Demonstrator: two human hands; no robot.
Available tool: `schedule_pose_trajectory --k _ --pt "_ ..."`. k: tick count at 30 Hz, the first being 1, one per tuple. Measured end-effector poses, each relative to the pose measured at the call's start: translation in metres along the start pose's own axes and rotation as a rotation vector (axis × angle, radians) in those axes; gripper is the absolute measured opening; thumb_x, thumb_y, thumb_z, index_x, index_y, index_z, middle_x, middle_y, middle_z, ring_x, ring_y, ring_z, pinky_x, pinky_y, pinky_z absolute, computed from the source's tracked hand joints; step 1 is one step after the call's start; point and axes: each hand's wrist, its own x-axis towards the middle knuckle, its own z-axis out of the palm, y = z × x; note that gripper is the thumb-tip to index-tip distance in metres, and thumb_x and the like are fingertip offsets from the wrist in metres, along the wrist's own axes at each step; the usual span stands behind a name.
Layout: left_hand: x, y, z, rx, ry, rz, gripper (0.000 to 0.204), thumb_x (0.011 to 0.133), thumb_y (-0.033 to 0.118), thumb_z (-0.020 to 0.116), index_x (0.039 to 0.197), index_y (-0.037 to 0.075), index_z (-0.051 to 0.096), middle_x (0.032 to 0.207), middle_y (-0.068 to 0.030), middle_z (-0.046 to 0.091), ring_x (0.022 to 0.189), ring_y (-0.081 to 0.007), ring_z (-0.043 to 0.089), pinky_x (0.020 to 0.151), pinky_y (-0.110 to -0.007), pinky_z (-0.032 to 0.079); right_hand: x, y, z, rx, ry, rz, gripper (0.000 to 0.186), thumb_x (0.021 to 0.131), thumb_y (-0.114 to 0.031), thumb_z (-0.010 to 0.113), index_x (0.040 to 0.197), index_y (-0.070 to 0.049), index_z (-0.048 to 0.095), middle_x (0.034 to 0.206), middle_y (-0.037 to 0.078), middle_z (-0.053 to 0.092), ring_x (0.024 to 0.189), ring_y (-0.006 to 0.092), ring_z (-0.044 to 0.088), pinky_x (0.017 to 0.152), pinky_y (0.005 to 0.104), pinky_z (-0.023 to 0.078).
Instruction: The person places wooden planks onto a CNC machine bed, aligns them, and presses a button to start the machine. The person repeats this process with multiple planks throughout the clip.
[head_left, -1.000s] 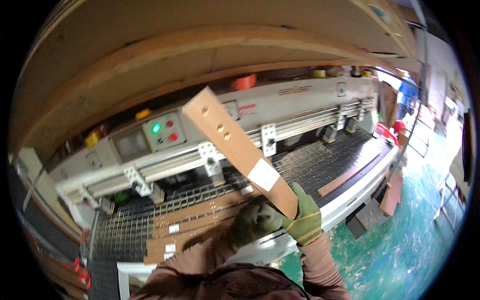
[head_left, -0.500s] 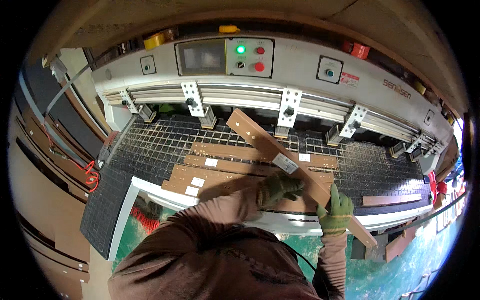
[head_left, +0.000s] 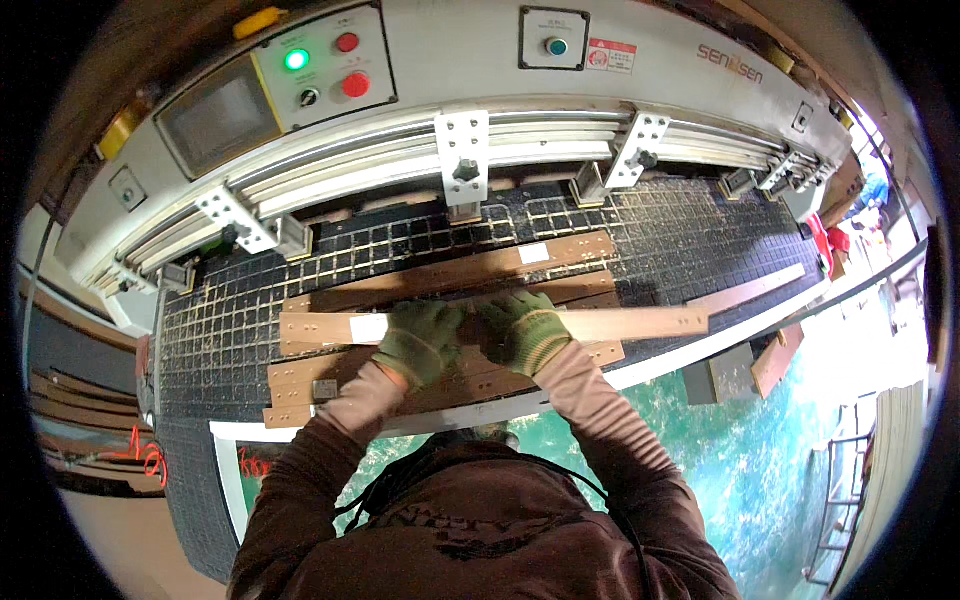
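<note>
A narrow brown drilled board [head_left: 640, 323] lies across in front of me, with a white label near its left end. My left hand [head_left: 422, 340], in a green knit glove, is closed on its middle, close to that label. Just to the right, my right hand [head_left: 522, 330], gloved alike, is closed on the same board. The fingertips of both hands are in shadow. Beyond my hands lies another drilled board [head_left: 450, 272] with a white label. Nearer to me, several more boards [head_left: 330, 365] lie side by side on the black gridded machine bed [head_left: 230, 350].
A grey machine beam [head_left: 430, 60] with a screen, buttons and a lit green lamp spans the far side. White clamp brackets [head_left: 463, 160] hang below it. A loose strip [head_left: 745, 290] lies on the bed's right. The white front edge [head_left: 650, 372] runs before me.
The board, earlier raised and slanting, now lies nearly level across the others. My left hand has come onto it and my right hand has moved inward. The view has shifted right.
</note>
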Motion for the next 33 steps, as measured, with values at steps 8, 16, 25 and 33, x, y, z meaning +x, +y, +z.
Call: schedule_pose_trajectory --k 8,16,25,33 --pt "0.025 -0.120 0.018 -0.110 -0.309 -0.330 0.083 0.090 0.049 0.079 0.162 0.028 0.044 0.154 -0.0182 0.056 0.145 -0.0413 0.048 0.121 -0.056 0.034 -0.054 0.015 0.025 0.021 0.293 0.323 0.055 0.086 -0.028 0.077 0.133 -0.004 0.065 0.125 0.020 0.068 0.115 0.0431 0.063 0.101 0.0549 0.050" --pt "0.074 -0.172 0.032 -0.137 -0.412 -0.409 0.084 0.089 0.048 0.082 0.162 0.025 0.046 0.161 -0.0182 0.050 0.150 -0.0429 0.042 0.125 -0.051 0.036 -0.121 0.046 0.102 -0.069 0.198 0.573 0.045 0.085 -0.024 0.078 0.126 -0.010 0.067 0.119 0.015 0.069 0.117 0.0409 0.064 0.099 0.0549 0.051" --pt "0.138 -0.225 0.077 -0.073 -0.412 -0.413 0.083 0.089 0.047 0.082 0.161 0.024 0.047 0.159 -0.0173 0.053 0.153 -0.0397 0.040 0.128 -0.050 0.030 -0.121 0.049 0.116 -0.086 0.311 0.563 0.038 0.083 -0.017 0.078 0.119 -0.010 0.071 0.114 0.013 0.071 0.111 0.0402 0.067 0.093 0.0536 0.054" --pt "0.172 -0.236 0.114 0.196 -0.270 -0.213 0.077 0.095 0.053 0.071 0.160 0.017 0.047 0.162 -0.0170 0.049 0.148 -0.0400 0.045 0.122 -0.051 0.036 -0.112 0.049 0.111 -0.107 0.306 0.574 0.042 0.079 -0.019 0.079 0.119 -0.010 0.072 0.114 0.012 0.071 0.109 0.0387 0.068 0.091 0.0532 0.056"
